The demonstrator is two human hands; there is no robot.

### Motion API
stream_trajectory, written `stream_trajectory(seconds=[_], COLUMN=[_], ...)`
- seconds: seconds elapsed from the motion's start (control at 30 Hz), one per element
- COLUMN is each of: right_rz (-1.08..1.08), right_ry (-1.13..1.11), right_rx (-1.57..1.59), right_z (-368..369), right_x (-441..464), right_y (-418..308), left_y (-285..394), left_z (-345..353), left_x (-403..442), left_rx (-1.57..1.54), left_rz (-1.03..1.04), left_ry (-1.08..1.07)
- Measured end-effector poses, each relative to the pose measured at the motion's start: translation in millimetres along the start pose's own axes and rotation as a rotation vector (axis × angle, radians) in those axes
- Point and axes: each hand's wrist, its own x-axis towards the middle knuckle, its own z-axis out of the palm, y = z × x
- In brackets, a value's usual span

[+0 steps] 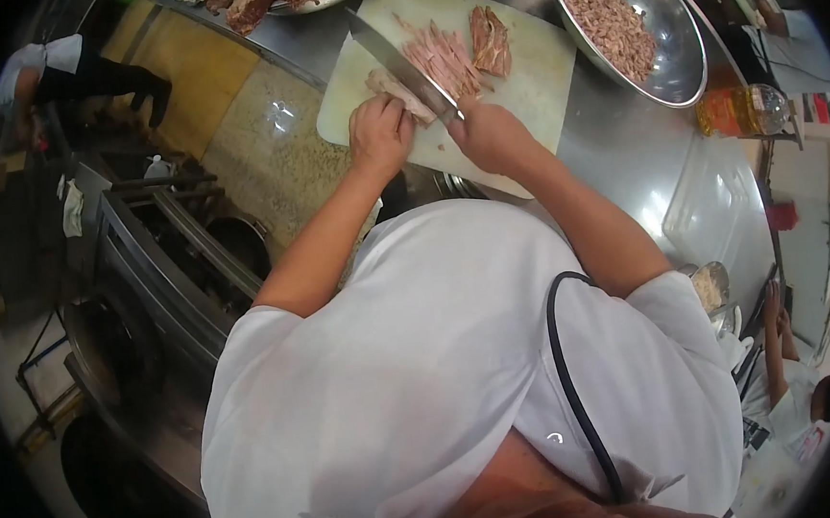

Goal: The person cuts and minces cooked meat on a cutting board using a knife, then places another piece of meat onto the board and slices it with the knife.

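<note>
My right hand (493, 138) is wrapped round the handle of a large kitchen knife (401, 65), whose blade slants up and left over a pale cutting board (540, 87). The fingers of my left hand (380, 134) are curled down on a piece of meat (402, 94), close beside the blade. On the far side of the knife lie sliced strips of meat (444, 57). A darker chunk of meat (490, 42) sits to their right on the board.
A steel bowl (680, 53) of chopped meat stands right of the board, near a bottle of yellow liquid (746, 111). Large meat pieces (248, 1) fill a container at the top. A stove (159, 248) is on the left. Other people (60, 67) are at both sides.
</note>
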Motion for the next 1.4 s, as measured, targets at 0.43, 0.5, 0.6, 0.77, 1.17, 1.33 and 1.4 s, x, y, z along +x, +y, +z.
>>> stream_trajectory(seconds=[0.43,0.5,0.6,0.77,1.17,1.33,1.4], right_rz=[-0.023,-0.006,-0.021,-0.066,-0.046,-0.065,-0.067], right_ry=[0.014,-0.068,-0.048,0.058,-0.044,0.003,0.017], right_rx=[0.068,-0.026,0.011,0.081,-0.037,-0.008,0.002], right_z=[-8,-3,-3,-6,2,0,-11], right_x=[-25,-15,-10,-10,-15,-1,-5], right_y=[-14,-6,-5,-6,-9,-6,-11], left_y=[4,8,7,4,9,2,-1], left_z=[-15,-9,-7,-9,-6,-5,-9], left_x=[6,8,3,-2,2,-3,-4], left_rx=[-0.117,-0.074,-0.027,-0.08,0.001,-0.013,-0.036], left_rz=[-0.077,-0.046,-0.017,-0.015,-0.03,-0.014,-0.021], left_ry=[-0.069,-0.054,-0.048,-0.022,-0.048,-0.042,-0.05])
